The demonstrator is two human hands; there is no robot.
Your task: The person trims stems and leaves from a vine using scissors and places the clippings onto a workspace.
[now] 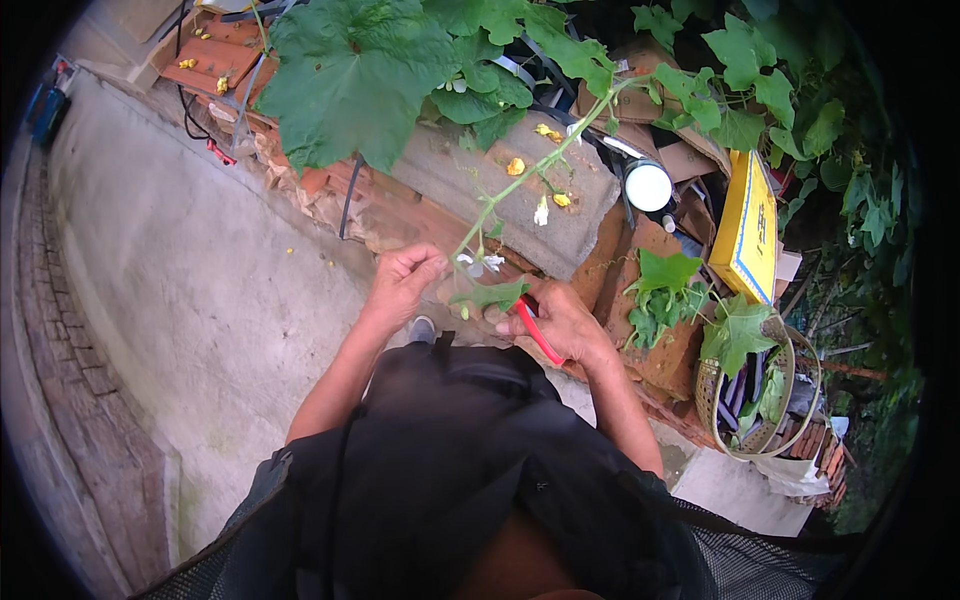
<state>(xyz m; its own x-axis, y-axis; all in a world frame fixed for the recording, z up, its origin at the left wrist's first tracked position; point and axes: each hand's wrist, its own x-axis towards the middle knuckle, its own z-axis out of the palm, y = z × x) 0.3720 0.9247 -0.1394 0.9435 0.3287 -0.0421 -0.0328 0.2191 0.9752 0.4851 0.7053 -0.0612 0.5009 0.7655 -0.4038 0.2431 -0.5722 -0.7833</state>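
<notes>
A long green gourd-like vine stem [551, 157] with white flowers [480, 264] runs from the leaves at the upper right down to my hands. My left hand [409, 281] pinches the vine near its lower end, thumb against the fingers. My right hand [559, 319] holds a red-handled cutting tool [538, 334], its blades mostly hidden by the hand and a leaf. That green leaf [491, 294] hangs from the vine between the two hands, close to the tool. Behind them, a grey slab [517, 195] lies on the brickwork with fallen yellow blossoms [515, 166] on it.
A basket [706, 397] holding dark purple vegetables and leaves stands at the right. Beyond the slab are a yellow box [742, 225], a white round lid [649, 187] and cardboard. One large leaf [360, 82] overhangs the wall. Concrete ground [202, 255] stretches to the left.
</notes>
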